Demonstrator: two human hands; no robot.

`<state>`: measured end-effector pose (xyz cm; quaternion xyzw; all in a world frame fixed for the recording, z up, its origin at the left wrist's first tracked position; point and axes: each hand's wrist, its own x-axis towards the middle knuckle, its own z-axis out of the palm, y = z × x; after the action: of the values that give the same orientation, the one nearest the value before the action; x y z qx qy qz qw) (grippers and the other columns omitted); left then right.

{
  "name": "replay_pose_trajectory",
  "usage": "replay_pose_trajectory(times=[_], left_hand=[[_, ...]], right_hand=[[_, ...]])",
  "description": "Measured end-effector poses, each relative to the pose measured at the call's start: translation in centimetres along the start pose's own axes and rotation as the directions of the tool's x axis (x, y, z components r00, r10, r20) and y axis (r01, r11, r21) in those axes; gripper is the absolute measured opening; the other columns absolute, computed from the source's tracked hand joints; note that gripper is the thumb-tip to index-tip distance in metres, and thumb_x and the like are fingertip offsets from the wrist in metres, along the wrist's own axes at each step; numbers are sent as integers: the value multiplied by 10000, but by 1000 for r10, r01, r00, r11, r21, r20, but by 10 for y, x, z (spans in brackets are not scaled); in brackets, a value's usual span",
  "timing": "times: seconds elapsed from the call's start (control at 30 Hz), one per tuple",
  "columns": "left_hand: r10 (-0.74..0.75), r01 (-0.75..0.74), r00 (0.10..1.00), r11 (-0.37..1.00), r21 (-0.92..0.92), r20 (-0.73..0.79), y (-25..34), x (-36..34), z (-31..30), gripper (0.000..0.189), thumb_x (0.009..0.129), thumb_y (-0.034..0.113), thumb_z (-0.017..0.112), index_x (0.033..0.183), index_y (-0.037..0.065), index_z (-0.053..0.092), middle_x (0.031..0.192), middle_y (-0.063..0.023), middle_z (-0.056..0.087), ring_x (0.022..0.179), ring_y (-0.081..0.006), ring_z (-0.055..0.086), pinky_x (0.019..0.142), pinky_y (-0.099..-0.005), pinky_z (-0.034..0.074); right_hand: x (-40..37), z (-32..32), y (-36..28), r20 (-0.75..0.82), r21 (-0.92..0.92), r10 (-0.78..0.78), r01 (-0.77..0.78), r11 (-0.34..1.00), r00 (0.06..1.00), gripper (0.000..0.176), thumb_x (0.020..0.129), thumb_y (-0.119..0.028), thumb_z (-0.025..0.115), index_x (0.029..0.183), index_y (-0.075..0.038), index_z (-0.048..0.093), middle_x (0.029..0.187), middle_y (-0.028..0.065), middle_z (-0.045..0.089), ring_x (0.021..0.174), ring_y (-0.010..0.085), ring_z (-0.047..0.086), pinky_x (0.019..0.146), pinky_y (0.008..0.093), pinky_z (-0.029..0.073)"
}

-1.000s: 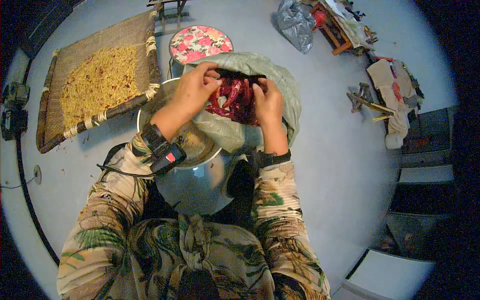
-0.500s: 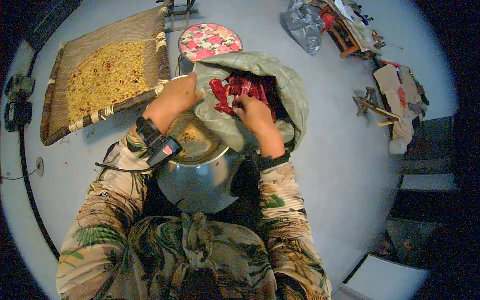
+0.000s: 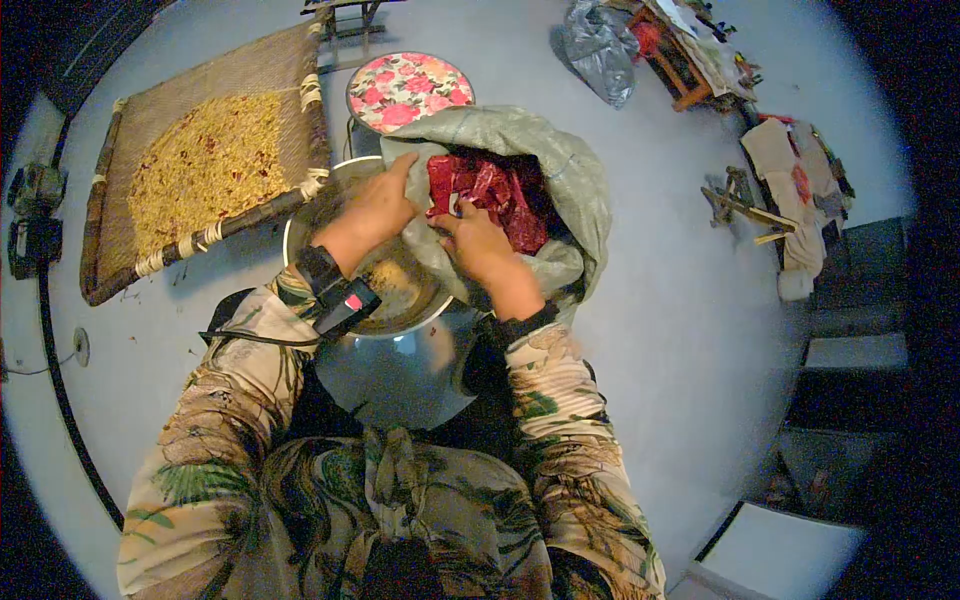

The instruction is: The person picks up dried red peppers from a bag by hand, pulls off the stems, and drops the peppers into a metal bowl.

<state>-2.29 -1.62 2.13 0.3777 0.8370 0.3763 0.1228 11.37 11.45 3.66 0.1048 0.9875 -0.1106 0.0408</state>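
A pale green woven sack (image 3: 570,165) lies with its mouth wide, full of what look like dried red chilies (image 3: 505,200). My left hand (image 3: 380,205) is at the sack's near left rim, its index finger stretched along the cloth and the other fingers curled at the edge. In the mouth of the sack, my right hand (image 3: 480,245) pinches a red chili at the left side of the pile; its fingertips are partly hidden. Below both hands stands a wide metal basin (image 3: 400,370) with yellowish bits inside, partly covered by the sack and my left arm.
At the left, a wood-framed woven tray (image 3: 215,70) holds yellow seeds with red flecks. A round stool with a floral top (image 3: 410,90) stands beyond the sack. Farther right are a grey plastic bag (image 3: 600,55), a small wooden stool (image 3: 740,205) and draped cloths (image 3: 780,170).
My right hand has shifted left within the sack's mouth. The left hand has moved slightly right and down along the rim, its index finger now extended. The protruding red piece no longer sticks up.
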Motion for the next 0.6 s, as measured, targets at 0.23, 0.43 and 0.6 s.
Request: replay_pose_trajectory(times=[0.23, 0.43, 0.6], left_hand=[[28, -202, 954, 797, -569, -298, 39, 12, -14, 601, 650, -24, 655, 1225, 91, 523, 649, -6, 376, 589, -106, 419, 519, -257, 363], [93, -204, 941, 923, -326, -326, 30, 10, -31, 556, 662, 39, 667, 1201, 80, 538, 667, -54, 482, 582, -173, 477, 551, -312, 415], [15, -37, 990, 988, -152, -142, 36, 0, -45, 529, 711, 65, 667, 1222, 87, 532, 899, -107, 633, 691, -195, 568, 677, -320, 489]], right_hand=[[10, -18, 33, -207, 50, 202, -196, 979, 957, 356, 842, -162, 560, 1195, -120, 550, 1295, 188, 467, 1104, 372, 513, 907, 455, 449], [11, -22, 70, -261, 48, 365, -366, 930, 894, 336, 840, -179, 576, 1173, -138, 567, 1222, 199, 513, 1027, 378, 553, 858, 457, 469], [18, -9, 68, -212, 129, 217, -192, 973, 953, 299, 841, -182, 583, 1134, -130, 602, 1141, 181, 573, 1001, 370, 569, 849, 424, 470]])
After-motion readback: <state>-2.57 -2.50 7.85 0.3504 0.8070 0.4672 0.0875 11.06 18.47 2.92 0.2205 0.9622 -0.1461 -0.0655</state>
